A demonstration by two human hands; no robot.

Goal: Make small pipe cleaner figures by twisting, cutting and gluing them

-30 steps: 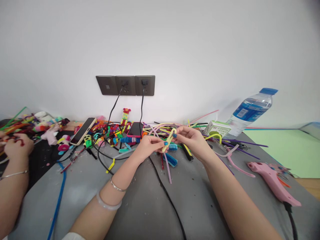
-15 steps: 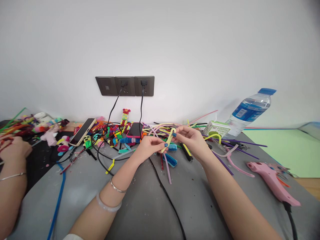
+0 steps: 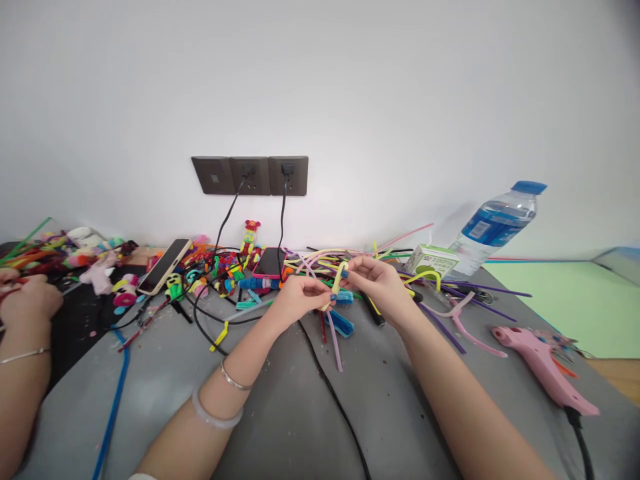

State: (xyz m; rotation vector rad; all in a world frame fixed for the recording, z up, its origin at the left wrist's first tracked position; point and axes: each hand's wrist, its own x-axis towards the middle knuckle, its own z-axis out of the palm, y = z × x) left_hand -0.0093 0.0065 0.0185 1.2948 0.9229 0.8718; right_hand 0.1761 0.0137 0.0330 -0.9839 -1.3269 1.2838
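Note:
Held between both hands is a short pale-yellow pipe cleaner, bent over into a narrow loop at its top. My left hand pinches its lower end between thumb and fingertips. At the upper bend, the thumb and fingers of my right hand are closed on it. Just beneath lie blue bundles of pipe cleaner and a lilac pipe cleaner. A black-and-yellow tool handle rests by my right hand, partly covered.
A pink glue gun lies at the right, before a tilted water bottle and a small green-white box. Phones, finished figures and black cables spread leftward. Another person's hand works at far left.
The yellow pipe cleaner now stands a little more upright, and its visible part looks shorter. Both my hands keep their pinch, the right one slightly further left. The view has shifted slightly.

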